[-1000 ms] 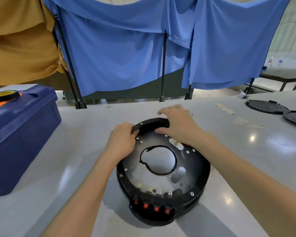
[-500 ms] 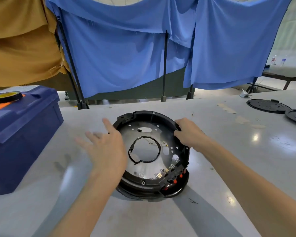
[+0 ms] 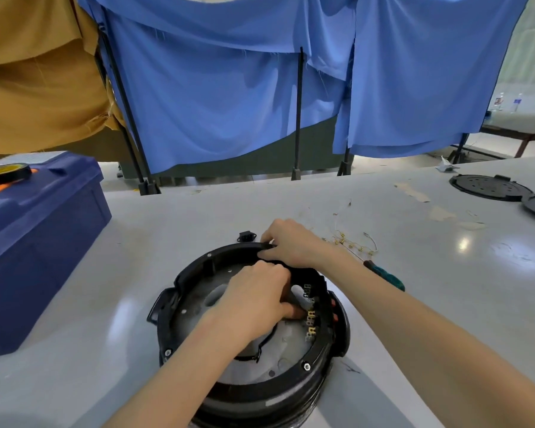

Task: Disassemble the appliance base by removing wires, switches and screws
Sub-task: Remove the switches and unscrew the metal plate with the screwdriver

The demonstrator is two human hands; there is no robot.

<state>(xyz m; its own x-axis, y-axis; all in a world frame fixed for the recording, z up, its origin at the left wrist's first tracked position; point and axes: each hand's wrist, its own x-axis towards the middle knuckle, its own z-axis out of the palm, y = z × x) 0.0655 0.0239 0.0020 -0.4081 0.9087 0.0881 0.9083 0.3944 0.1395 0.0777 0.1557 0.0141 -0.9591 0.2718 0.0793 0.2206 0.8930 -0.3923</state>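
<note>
The round black appliance base (image 3: 198, 344) lies open side up on the grey table (image 3: 445, 304), with a metal plate inside. A row of brass switch terminals (image 3: 311, 319) lines its right inner wall. My left hand (image 3: 254, 301) is inside the base, fingers curled, with a fingertip against the terminals. My right hand (image 3: 291, 244) grips the far rim of the base. What the left fingers hold is hidden.
A green-handled screwdriver (image 3: 385, 274) and loose wires with brass connectors (image 3: 352, 244) lie right of the base. A small black socket part (image 3: 246, 236) sits behind it. A blue toolbox (image 3: 37, 242) stands at left. Two black round covers (image 3: 491, 188) lie far right.
The base has been turned, so the terminal row now faces right. My left hand moved from beside the base into it. My right hand shifted to the far rim.
</note>
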